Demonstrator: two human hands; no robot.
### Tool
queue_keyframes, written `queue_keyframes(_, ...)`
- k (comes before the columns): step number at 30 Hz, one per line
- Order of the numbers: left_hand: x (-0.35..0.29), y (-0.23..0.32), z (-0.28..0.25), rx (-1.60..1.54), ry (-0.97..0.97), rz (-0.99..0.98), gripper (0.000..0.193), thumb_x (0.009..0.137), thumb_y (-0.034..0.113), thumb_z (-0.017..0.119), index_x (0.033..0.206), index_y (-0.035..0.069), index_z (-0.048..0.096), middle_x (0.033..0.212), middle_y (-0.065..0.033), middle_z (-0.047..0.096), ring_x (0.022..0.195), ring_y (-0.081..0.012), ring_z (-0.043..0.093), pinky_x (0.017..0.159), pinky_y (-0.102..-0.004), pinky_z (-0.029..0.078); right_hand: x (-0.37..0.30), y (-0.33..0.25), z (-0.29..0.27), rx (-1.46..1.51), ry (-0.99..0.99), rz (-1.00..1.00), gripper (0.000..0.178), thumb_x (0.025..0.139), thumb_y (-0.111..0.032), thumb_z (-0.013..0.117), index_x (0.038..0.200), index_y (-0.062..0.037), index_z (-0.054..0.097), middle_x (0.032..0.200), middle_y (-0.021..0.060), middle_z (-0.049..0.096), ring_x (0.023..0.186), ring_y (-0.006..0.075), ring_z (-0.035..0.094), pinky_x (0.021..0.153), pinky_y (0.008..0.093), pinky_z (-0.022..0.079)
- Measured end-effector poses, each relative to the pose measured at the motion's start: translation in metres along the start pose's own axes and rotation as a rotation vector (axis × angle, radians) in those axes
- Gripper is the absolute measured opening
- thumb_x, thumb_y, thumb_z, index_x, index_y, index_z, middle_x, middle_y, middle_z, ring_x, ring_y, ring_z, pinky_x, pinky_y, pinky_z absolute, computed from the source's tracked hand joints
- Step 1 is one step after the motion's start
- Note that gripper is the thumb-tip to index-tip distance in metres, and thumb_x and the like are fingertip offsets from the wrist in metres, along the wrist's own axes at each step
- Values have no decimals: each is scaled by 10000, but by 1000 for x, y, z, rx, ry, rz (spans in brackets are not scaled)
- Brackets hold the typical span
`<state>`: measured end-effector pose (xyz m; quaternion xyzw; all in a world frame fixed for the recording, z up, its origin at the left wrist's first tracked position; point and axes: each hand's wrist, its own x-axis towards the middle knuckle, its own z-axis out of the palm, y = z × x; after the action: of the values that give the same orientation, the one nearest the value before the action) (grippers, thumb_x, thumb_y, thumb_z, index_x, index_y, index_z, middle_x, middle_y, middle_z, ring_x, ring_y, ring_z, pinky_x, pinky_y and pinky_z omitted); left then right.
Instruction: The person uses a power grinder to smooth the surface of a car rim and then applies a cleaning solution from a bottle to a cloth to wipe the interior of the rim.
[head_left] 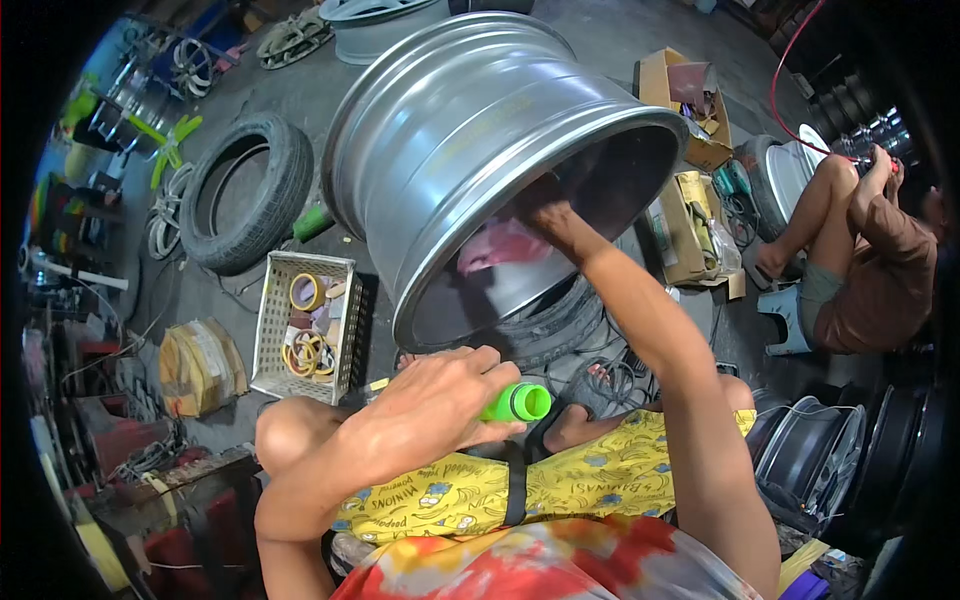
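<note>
A large silver wheel rim leans tilted in front of me, its open side toward me. My right hand reaches inside the barrel; its fingers are lost in the shadow there. Beside that hand, against the inner wall, is a pink cloth-like patch; whether the hand grips it is hidden. Below the rim's near lip, my left hand is closed around a bright green plastic bottle. The bottle lies on its side, its uncapped mouth pointing right.
Under the rim lies a tyre. To the left are a plastic basket with tape rolls, a taped bundle and another tyre. Cardboard boxes stand right. A person sits at far right near more wheels.
</note>
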<state>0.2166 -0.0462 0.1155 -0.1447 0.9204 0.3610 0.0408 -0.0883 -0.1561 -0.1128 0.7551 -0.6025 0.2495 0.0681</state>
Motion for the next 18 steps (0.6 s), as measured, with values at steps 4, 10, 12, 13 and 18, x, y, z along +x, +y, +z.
queue_keyframes(4,2,1,-3,17,24,-5,377,874,315,796,1063,36,627,962,-142,620,926,-391,644,791,-491,525,6,-34,13,32,-51,92,302,952,-291,601,1173,-108,698,1170,237,706,1028,433,698,915,513,561)
queue_keyframes(10,0,-6,1,7,15,-3,376,877,320,796,1061,36,631,960,-145,624,918,-395,647,790,-491,528,-15,-37,4,182,-179,224,363,910,-174,587,1253,-138,699,1183,218,712,1078,402,690,949,509,549)
queue_keyframes(12,-1,-1,2,-2,13,3,374,878,318,796,1061,37,632,959,-147,624,917,-396,647,789,-493,528,-8,-36,-8,120,-77,106,391,914,-121,549,1278,-152,690,1202,181,721,1086,380,695,919,506,564)
queue_keyframes(13,6,2,1,1,9,21,370,879,316,796,1059,37,632,959,-147,625,915,-398,648,787,-494,529,-3,-21,1,32,-242,216,398,919,-99,534,1280,-159,690,1228,185,708,1097,380,691,918,504,566)
queue_keyframes(18,5,-2,0,-12,28,-7,362,885,313,793,1057,37,633,956,-147,626,911,-402,649,781,-496,529,-7,-31,0,121,-216,212,389,937,-74,519,1270,-172,695,1361,212,625,1101,392,686,917,511,568)
